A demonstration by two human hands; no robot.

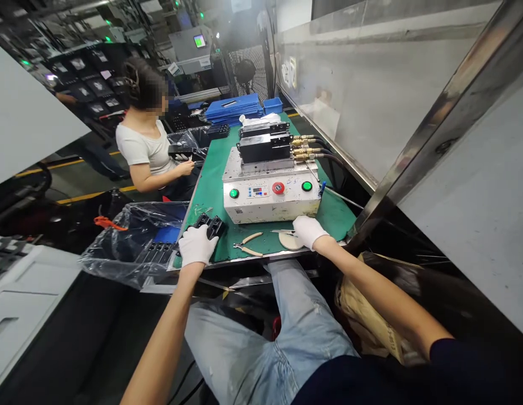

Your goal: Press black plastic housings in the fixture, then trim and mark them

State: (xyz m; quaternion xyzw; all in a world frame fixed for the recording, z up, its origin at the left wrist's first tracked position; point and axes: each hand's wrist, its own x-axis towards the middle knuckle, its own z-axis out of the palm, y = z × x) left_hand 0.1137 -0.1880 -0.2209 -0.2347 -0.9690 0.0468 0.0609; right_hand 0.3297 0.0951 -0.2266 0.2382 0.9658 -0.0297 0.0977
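Observation:
My left hand [197,246], in a white glove, is closed over black plastic parts [215,226] at the left front of the green table. Its fingertips are partly hidden against them. My right hand [308,231], also gloved in white, has curled fingers around the end of a thin, blade-like metal tool [282,231]. A round pale disc [290,242] lies beneath that hand. Between my hands, pliers with cream handles [249,246] rest open on the table. Behind them stands a white machine [269,197] with green and red buttons, bearing a black plastic housing [264,148] on top.
A plastic-lined bin [130,247] with black parts adjoins the table's left side. A seated co-worker [145,140] holds a black part [180,152]. Brass-fitted hoses [324,147] leave the machine's right side. Blue sheets [233,109] are stacked behind; a metal post [430,121] rises at right.

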